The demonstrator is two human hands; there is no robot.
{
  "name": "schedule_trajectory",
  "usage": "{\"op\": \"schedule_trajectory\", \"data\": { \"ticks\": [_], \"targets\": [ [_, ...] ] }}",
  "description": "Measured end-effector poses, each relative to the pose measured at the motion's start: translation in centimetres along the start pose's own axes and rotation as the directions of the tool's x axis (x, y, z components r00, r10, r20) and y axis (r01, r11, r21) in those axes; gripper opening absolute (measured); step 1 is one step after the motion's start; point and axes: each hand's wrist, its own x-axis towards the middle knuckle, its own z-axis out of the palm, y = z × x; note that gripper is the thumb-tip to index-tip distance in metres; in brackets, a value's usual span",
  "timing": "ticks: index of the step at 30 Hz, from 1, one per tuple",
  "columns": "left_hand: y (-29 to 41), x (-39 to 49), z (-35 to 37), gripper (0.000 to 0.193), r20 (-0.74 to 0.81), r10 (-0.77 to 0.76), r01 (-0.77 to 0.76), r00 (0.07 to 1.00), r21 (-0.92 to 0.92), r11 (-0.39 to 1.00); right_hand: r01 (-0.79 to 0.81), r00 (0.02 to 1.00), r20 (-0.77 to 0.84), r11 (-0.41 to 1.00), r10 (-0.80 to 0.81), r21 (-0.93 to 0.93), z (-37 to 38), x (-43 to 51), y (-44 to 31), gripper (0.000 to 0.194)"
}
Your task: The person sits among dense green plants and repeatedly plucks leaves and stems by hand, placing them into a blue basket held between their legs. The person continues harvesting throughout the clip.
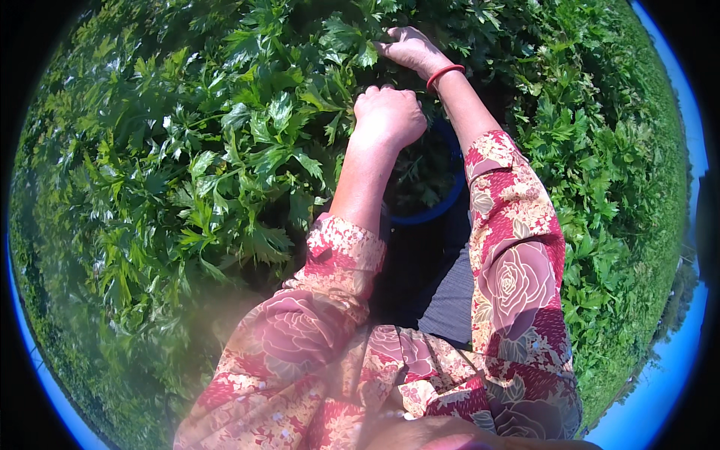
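Note:
My left hand is curled into a fist over the dense leafy green plants, which have lobed, toothed leaves like celery. Its fingers face away from me, so what lies inside them is hidden. Farther out, my right hand reaches in among the foliage, its thumb and fingertips beside a bright leaf. Whether it pinches a stem there cannot be made out. A red bracelet circles the right wrist. Below both hands, partly covered by my left forearm, is a round blue tub with cut-looking greens in it, in shadow.
Thick rows of the same plants crowd both sides and run to the field's edge. My dark trousered legs are just behind the tub. Trees stand at the far right edge. A hazy smear blurs the lower left.

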Motion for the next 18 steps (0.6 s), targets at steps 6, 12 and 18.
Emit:
{"op": "schedule_trajectory", "data": {
  "ticks": [6,12,18],
  "targets": [
    [-0.2,0.0,-0.2,0.035,0.001,-0.022,0.022,1.000,-0.008,1.000,-0.050,0.999,-0.031,0.946,0.042,-0.319,-0.8,-1.2,-2.2,0.027],
    [-0.2,0.0,-0.4,0.038,0.123,-0.004,-0.001,0.992,0.039,0.999,-0.012,0.998,-0.056,0.926,-0.009,-0.377,-0.7,-3.9,-3.8,0.017],
    [-0.4,-0.3,-0.1,0.026,0.030,0.073,-0.075,0.997,0.050,0.996,-0.045,0.999,-0.041,0.942,0.033,-0.331,-0.3,-5.4,-4.0,0.017]
  ]
}}
